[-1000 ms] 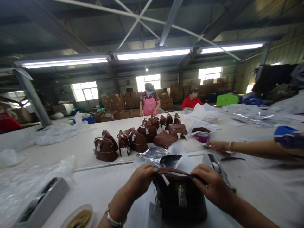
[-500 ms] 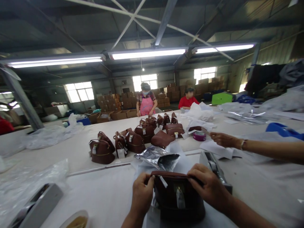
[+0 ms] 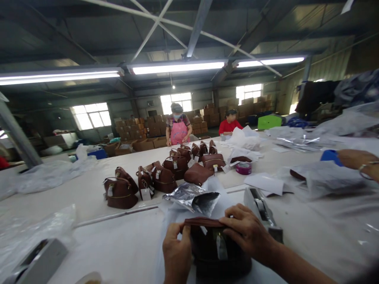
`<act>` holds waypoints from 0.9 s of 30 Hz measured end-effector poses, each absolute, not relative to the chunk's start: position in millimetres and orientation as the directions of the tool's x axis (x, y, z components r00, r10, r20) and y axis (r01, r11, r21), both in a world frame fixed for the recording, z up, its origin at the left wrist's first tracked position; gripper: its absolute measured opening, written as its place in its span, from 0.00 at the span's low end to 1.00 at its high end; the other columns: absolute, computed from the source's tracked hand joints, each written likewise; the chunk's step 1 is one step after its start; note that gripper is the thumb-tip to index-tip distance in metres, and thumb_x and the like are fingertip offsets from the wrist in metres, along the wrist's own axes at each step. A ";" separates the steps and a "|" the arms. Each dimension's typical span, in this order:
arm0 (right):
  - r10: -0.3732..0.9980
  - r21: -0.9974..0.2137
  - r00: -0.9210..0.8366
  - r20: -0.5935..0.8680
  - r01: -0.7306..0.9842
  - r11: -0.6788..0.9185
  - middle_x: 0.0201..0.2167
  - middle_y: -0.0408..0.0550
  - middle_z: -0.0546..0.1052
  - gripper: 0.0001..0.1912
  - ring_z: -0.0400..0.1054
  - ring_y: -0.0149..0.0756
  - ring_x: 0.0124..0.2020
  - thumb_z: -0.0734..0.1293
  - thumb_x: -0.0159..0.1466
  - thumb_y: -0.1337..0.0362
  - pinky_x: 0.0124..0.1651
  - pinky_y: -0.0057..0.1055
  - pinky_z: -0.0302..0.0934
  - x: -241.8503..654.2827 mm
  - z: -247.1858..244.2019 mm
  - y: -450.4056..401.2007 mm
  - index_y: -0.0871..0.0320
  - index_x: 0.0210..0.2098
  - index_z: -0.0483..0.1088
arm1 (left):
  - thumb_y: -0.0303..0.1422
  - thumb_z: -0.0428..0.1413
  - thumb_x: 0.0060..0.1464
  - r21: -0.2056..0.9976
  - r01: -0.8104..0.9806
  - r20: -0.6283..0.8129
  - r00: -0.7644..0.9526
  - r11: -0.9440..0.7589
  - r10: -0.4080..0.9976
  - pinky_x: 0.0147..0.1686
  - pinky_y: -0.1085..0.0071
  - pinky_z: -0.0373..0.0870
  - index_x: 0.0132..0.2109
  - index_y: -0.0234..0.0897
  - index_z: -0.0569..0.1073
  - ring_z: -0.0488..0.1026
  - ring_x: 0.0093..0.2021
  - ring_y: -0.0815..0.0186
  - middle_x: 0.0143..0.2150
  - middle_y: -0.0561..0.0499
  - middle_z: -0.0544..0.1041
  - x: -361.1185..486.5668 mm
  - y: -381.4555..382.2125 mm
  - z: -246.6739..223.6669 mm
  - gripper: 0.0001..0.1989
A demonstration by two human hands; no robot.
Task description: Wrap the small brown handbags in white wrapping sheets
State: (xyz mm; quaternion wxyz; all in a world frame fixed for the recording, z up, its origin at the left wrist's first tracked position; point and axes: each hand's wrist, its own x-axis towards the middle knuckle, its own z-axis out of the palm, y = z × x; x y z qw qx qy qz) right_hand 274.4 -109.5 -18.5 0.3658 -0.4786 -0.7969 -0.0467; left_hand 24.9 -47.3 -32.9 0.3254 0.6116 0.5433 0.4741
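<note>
A dark brown handbag (image 3: 207,252) stands upright on the table right in front of me, with a wrapped clasp or tag hanging on its front. My left hand (image 3: 177,246) pinches the left end of its top edge between thumb and fingers. Farther right along the same edge, my right hand (image 3: 244,227) grips the bag near its zip line. A crumpled silver foil bag (image 3: 192,196) lies just beyond the handbag, its dark mouth facing me. White sheeting is spread beneath both.
Several brown handbags (image 3: 167,177) stand in rows ahead. Tape dispensers sit at right (image 3: 262,209) and lower left (image 3: 40,260). A purple tape roll (image 3: 243,168) lies near white paper (image 3: 263,183). A co-worker's hand (image 3: 353,158) is at a blue dispenser (image 3: 331,157). Two people are beyond the table.
My right hand has shifted left along the bag's top edge, nearer my left hand. The co-worker's hand has moved right, from the papers to the blue dispenser. The view has turned slightly right.
</note>
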 end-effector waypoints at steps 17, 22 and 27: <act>0.746 -0.322 -0.239 0.621 0.791 0.521 0.41 0.46 0.74 0.13 0.64 0.39 0.42 0.60 0.75 0.65 0.47 0.42 0.57 272.8 -25.7 -108.9 0.49 0.51 0.75 | 0.54 0.55 0.58 0.956 0.155 0.129 0.544 -0.250 0.829 0.70 0.44 0.55 0.46 0.45 0.82 0.65 0.63 0.46 0.59 0.42 0.73 18.3 -29.8 -19.0 0.22; 0.757 -0.323 -0.241 0.608 0.795 0.513 0.40 0.46 0.74 0.13 0.64 0.39 0.41 0.60 0.75 0.64 0.46 0.42 0.57 271.6 -25.2 -108.2 0.48 0.49 0.76 | 0.59 0.58 0.56 0.995 0.033 0.049 0.640 -0.091 0.767 0.73 0.44 0.50 0.50 0.41 0.80 0.62 0.67 0.43 0.64 0.41 0.70 19.4 -28.5 -17.6 0.28; 0.759 -0.333 -0.224 0.611 0.797 0.504 0.40 0.45 0.74 0.12 0.65 0.39 0.41 0.60 0.75 0.64 0.46 0.41 0.57 270.0 -23.9 -107.3 0.48 0.49 0.75 | 0.58 0.49 0.62 0.951 0.163 0.103 0.633 -0.262 0.767 0.70 0.45 0.55 0.55 0.42 0.77 0.65 0.63 0.47 0.61 0.39 0.71 14.3 -30.8 -8.6 0.29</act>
